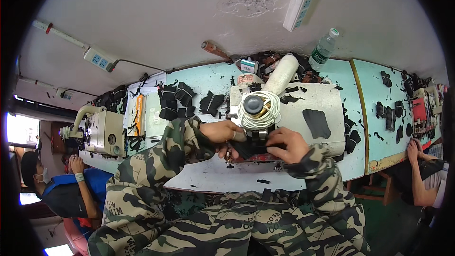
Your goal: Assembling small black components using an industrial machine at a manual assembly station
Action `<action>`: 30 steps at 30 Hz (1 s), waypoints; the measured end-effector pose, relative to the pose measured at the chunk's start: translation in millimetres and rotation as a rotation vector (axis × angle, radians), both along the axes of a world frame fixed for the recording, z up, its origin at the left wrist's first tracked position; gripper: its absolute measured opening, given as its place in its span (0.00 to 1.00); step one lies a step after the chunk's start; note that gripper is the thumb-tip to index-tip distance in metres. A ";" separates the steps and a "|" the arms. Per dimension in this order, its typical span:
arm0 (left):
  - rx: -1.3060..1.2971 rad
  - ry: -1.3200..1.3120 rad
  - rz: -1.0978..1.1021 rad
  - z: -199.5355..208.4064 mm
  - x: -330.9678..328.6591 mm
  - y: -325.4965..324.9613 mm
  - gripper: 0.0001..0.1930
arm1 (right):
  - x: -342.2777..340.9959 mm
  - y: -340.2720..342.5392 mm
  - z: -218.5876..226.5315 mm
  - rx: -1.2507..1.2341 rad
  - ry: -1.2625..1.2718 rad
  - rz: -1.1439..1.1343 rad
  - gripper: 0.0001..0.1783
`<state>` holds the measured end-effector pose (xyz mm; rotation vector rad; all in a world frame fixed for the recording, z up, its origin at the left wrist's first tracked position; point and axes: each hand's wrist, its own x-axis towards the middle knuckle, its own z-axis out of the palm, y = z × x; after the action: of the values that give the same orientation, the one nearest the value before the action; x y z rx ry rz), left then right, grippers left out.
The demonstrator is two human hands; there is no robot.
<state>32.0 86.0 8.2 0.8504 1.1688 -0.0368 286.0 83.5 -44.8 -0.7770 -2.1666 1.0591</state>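
In the middle of the bench stands a cream-coloured machine (332, 135) with a thick pale arm (282, 75), a dark round knob (253, 105) and white cord (276, 109) coiled around it. My left hand (222, 134) reaches to the front of its head, fingers closed on a flat black piece (243, 150) partly beneath the metal parts. On the other side of the head, my right hand (290, 144) has its fingers bent and drawn together; what lies at their tips is hidden. Another flat black piece (316, 123) rests on the machine's top, above my right hand.
Bundled black pieces (185, 94) lie left of the machine; black scraps (351, 137) lie at its right. A water bottle (324, 50) stands behind. Another machine (100, 130) is at left. People (78, 189) sit at either side, one person's hands (414, 150) near a red machine (421, 109).
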 end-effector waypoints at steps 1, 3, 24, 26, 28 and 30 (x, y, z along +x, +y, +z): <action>-0.014 -0.001 -0.054 1.6 1.6 -0.5 0.13 | -1.9 -0.2 -1.3 -0.026 -0.056 -0.023 0.11; -0.035 0.072 -0.075 0.4 -2.9 -4.5 0.13 | -4.1 1.4 4.4 -0.120 -0.081 -0.090 0.10; 0.009 0.050 0.002 -2.0 9.3 -16.5 0.14 | -3.2 -6.8 6.5 -0.248 -0.094 -0.058 0.11; 0.098 0.067 0.071 -8.7 -3.6 -23.2 0.14 | -3.2 -6.6 11.9 -0.243 -0.103 -0.120 0.11; 0.187 0.070 0.180 -14.0 -2.6 -32.7 0.14 | 7.1 -3.2 16.6 -0.315 -0.185 -0.123 0.11; 0.248 0.131 0.269 -12.5 3.1 -35.6 0.14 | 13.7 -3.7 14.4 -0.350 -0.168 -0.098 0.11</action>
<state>35.2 50.4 -4.3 0.9102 1.4233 0.2814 299.6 79.8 -30.4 -1.1545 -2.0781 1.3855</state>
